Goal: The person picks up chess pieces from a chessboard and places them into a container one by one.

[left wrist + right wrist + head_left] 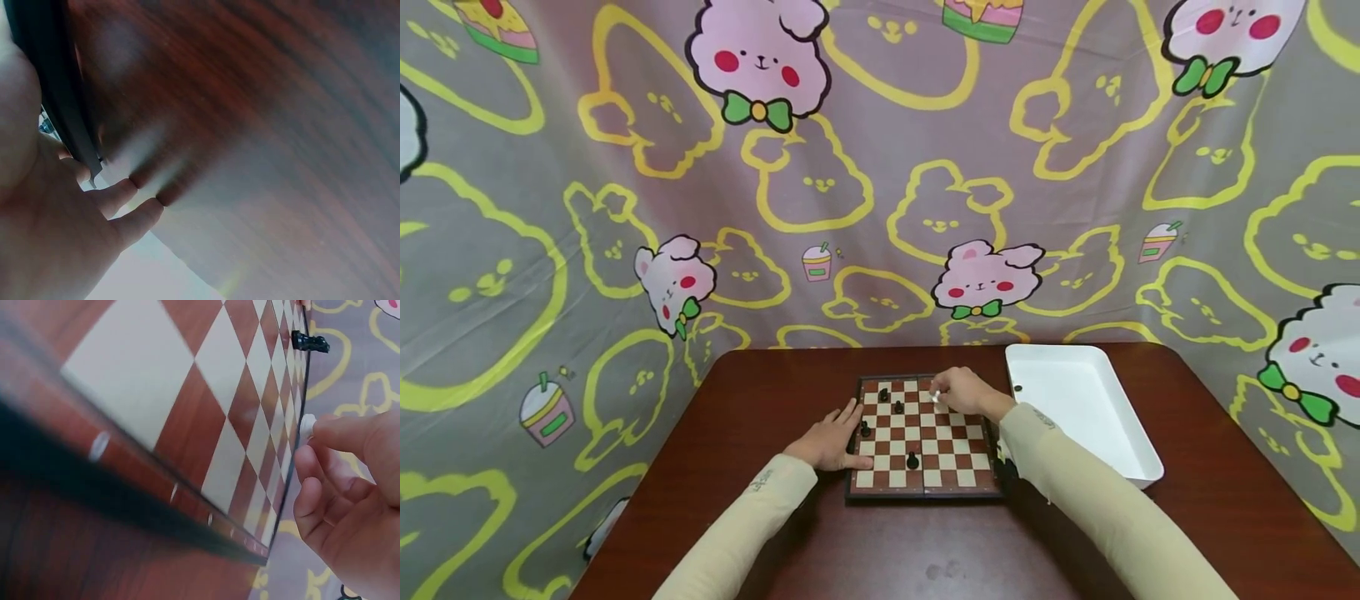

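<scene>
A chessboard (889,481) with red-brown and cream squares lies on the table. My left hand (829,443) rests along its left edge with fingers spread and straight, the thumb over the squares near the front corner. Over the far part of the board, my right hand (966,390) pinches a small white chess piece (307,426) between thumb and fingertips. Several black chess pieces stand on the left half, including one near the front (912,459) and one at the left side (865,428). The palm hides part of the white piece in the head view.
A white tray (1078,367) stands to the right of the board, with a small dark round spot (1018,387) at its left side. Under the right sleeve, dark and pale objects (1004,454) show beside the board. A patterned cloth (880,208) hangs behind the brown table (760,392).
</scene>
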The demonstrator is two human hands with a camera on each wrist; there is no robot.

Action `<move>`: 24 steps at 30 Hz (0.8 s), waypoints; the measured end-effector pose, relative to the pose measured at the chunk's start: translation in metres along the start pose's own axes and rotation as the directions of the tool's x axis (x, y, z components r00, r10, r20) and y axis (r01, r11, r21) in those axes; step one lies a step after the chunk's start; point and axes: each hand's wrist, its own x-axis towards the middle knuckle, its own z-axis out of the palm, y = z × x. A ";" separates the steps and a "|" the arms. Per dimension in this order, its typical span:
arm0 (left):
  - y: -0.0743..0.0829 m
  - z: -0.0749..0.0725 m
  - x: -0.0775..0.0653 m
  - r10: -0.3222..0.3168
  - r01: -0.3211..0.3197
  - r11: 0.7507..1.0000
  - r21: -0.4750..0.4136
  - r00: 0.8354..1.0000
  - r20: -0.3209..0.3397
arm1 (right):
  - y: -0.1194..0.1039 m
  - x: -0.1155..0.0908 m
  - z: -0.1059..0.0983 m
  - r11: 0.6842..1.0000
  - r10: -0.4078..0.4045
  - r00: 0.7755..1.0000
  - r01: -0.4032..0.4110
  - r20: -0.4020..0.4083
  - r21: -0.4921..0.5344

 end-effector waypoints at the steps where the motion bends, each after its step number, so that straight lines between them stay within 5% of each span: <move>1: 0.000 0.001 0.000 0.002 -0.002 1.000 0.001 1.000 -0.001 | 0.000 -0.003 -0.002 1.000 -0.012 1.000 0.012 -0.005 -0.007; 24: 0.000 -0.002 0.002 0.011 -0.011 1.000 -0.003 1.000 -0.003 | 0.027 -0.063 -0.054 0.996 -0.089 0.992 0.089 -0.093 0.003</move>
